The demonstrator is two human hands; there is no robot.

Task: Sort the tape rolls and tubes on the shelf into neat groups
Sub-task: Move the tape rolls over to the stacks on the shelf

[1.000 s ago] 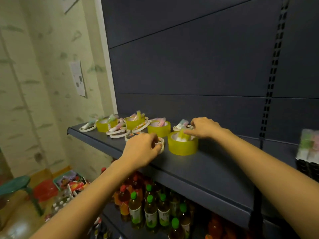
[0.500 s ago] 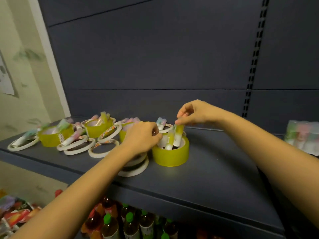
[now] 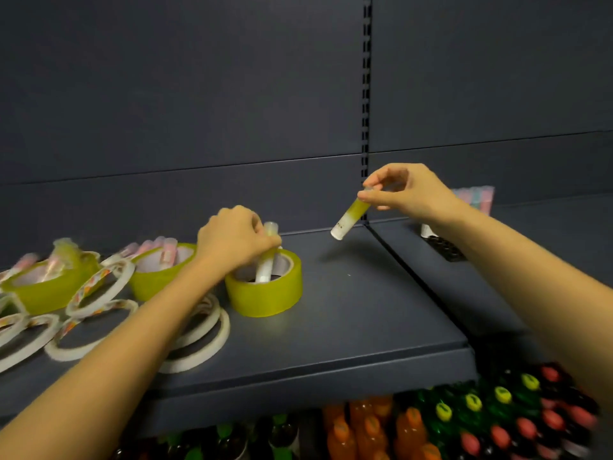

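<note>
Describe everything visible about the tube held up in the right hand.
The small cylindrical plastic-looking tube is yellow-green over its upper half and fades to white at the lower end, with tiny dark print near the white part. It hangs tilted in the air, lower end pointing down and left, above the dark grey metal shelf and touching none of it. Only the right hand touches it: the fingers pinch its upper end, hiding any cap.

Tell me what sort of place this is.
Probably a small shop: metal shelving with a slotted upright, rows of bottled drinks below, and many tape rolls and tubes laid out like stock.
</note>
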